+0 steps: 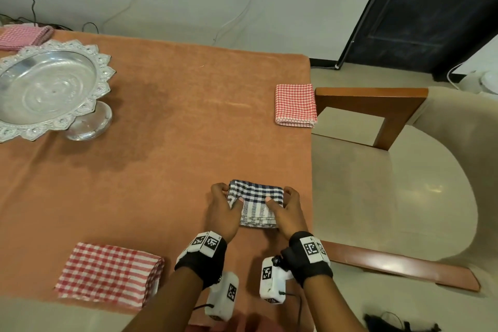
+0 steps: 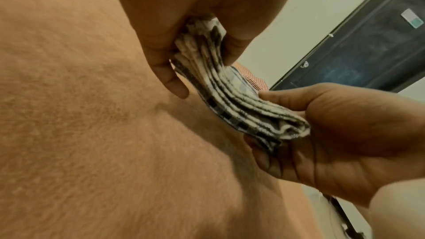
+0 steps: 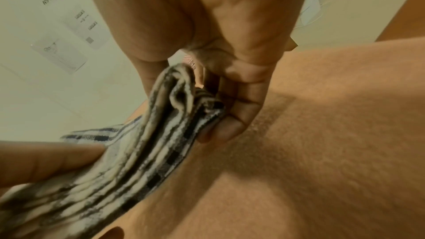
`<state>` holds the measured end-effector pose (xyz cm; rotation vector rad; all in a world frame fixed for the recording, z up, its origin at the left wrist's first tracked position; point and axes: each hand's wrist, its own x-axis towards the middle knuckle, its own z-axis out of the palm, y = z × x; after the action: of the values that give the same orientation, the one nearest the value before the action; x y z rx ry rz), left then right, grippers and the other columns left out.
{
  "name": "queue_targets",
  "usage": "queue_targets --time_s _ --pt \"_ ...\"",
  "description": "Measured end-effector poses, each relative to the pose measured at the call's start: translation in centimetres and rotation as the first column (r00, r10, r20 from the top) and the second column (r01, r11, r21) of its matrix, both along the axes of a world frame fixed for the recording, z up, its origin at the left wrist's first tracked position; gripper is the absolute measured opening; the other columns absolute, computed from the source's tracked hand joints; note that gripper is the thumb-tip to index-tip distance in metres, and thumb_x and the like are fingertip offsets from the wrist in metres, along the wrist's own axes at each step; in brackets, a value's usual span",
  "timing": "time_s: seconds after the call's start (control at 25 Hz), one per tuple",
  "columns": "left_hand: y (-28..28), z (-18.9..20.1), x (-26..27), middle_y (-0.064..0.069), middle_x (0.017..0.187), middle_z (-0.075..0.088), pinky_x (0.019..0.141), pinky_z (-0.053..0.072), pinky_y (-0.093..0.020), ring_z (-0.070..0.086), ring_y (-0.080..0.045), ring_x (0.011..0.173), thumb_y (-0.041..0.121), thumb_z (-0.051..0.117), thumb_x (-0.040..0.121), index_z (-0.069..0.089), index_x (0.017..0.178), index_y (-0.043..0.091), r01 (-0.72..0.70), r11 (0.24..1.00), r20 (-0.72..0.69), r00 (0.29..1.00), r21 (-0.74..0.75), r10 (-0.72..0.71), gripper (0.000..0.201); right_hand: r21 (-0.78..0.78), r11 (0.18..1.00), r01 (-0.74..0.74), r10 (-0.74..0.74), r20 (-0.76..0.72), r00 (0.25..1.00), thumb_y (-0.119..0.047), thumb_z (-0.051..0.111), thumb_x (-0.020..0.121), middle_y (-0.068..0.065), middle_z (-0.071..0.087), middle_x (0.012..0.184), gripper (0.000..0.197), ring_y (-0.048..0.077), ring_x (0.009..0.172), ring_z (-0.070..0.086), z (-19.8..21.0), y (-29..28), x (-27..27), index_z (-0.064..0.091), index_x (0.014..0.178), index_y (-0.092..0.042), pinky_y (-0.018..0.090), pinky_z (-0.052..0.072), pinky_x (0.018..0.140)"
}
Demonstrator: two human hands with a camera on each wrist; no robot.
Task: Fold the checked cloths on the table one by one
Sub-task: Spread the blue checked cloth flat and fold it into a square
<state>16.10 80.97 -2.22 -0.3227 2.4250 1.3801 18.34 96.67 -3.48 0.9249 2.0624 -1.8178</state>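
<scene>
We are pinching the two ends of the blue checked cloth (image 1: 256, 203) with our left hand (image 1: 223, 213) and right hand (image 1: 287, 210), near the desk (image 1: 175, 116) right edge, and should be keeping its layers aligned.

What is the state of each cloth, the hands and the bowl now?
Blue cloth: partly folded, held at both ends.
Left hand: grips blue cloth.
Right hand: grips blue cloth.
Red cloth: folded, flat.
Small red cloth: folded, at table edge.
Pink cloth: folded.
Bowl: upright, empty.
</scene>
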Motion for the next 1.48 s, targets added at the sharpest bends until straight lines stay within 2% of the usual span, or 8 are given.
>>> queue_targets --time_s 0.16,0.44,0.64,0.76,1.0,1.24,1.36,1.48 --pt "-1.8 0.9 -2.5 -0.002 0.118 0.055 0.081 0.050 -0.041 0.059 -0.019 0.092 0.009 0.050 0.091 0.036 0.120 0.024 -0.115 0.981 0.062 0.992 0.159 0.107 0.036 -0.016 0.989 -0.147 0.147 0.016 0.989 -0.009 0.069 0.078 -0.003 0.060 0.122 0.054 0.021 0.107 0.062 -0.4 -1.2 -3.4 0.047 0.127 -0.017 0.044 0.050 0.095" --pt "-6.1 2.2 -13.7 -0.002 0.113 0.046 0.079 0.041 -0.031 0.050 -0.020 0.103 0.000 0.060 0.086 0.038 0.126 0.017 -0.194 0.963 0.047 0.981 0.187 0.189 0.048 0.054 0.946 -0.321 0.321 0.007 0.947 -0.043 0.076 0.053 -0.005 0.070 0.109 0.066 0.016 0.098 0.067 -0.5 -3.8 -15.3 0.058 0.114 -0.028 0.045 0.055 0.087" --pt "-8.1 2.7 -26.8 -0.005 0.118 0.055 0.068 0.045 -0.027 0.055 -0.020 0.095 0.003 0.065 0.081 0.049 0.123 0.015 -0.064 0.987 -0.022 0.997 0.146 0.068 0.047 0.186 0.921 -0.341 0.350 -0.014 0.937 -0.010 0.075 0.071 0.005 0.071 0.108 0.038 0.024 0.097 0.067 2.6 -5.6 -28.0 0.062 0.103 -0.026 0.047 0.054 0.089" --pt "-9.6 2.6 -35.4 -0.006 0.122 0.057 0.078 0.045 -0.030 0.053 -0.020 0.096 0.006 0.067 0.081 0.050 0.126 0.014 0.004 0.999 -0.090 0.996 0.052 0.001 0.050 0.298 0.907 -0.298 0.314 -0.006 0.949 -0.014 0.077 0.072 0.008 0.069 0.111 0.047 0.029 0.096 0.066 2.6 -7.1 -36.3 0.061 0.117 -0.016 0.048 0.055 0.086" --pt "-11.6 1.1 -47.5 -0.009 0.126 0.061 0.088 0.047 -0.028 0.060 -0.025 0.108 0.012 0.073 0.080 0.053 0.130 0.011 0.011 0.997 -0.217 0.976 -0.071 -0.027 0.054 0.482 0.843 -0.239 0.278 -0.011 0.960 -0.021 0.078 0.076 0.009 0.068 0.113 0.044 0.030 0.098 0.066 2.7 -9.8 -48.4 0.062 0.116 -0.011 0.044 0.055 0.086" --pt "-11.9 -0.8 -53.7 -0.009 0.127 0.061 0.088 0.041 -0.020 0.058 -0.020 0.112 0.016 0.076 0.080 0.056 0.130 0.012 0.022 0.997 -0.256 0.966 -0.076 -0.041 0.054 0.526 0.833 -0.174 0.240 -0.059 0.969 -0.020 0.080 0.075 0.012 0.066 0.113 0.048 0.032 0.099 0.065 1.1 -10.0 -54.4 0.059 0.117 -0.009 0.045 0.055 0.086" --pt "-11.7 -1.9 -54.8 -0.009 0.128 0.061 0.090 0.041 -0.022 0.059 -0.022 0.112 0.018 0.076 0.080 0.055 0.130 0.012 0.060 0.989 -0.235 0.968 -0.132 -0.090 0.054 0.619 0.759 -0.202 0.301 -0.058 0.952 -0.022 0.075 0.080 0.008 0.061 0.123 0.050 0.028 0.112 0.058 0.0 -9.5 -54.8 0.055 0.124 -0.011 0.029 0.046 0.092" --pt "-11.7 -2.4 -54.6 -0.009 0.139 0.053 0.100 0.038 -0.028 0.052 -0.025 0.123 0.024 0.073 0.083 0.043 0.141 0.012 0.116 0.965 -0.186 0.969 -0.235 -0.161 0.066 0.645 0.707 -0.290 0.413 -0.045 0.909 -0.031 0.069 0.085 0.006 0.061 0.125 0.049 0.026 0.114 0.057 -0.8 -9.0 -54.3 0.052 0.126 -0.013 0.027 0.042 0.085"
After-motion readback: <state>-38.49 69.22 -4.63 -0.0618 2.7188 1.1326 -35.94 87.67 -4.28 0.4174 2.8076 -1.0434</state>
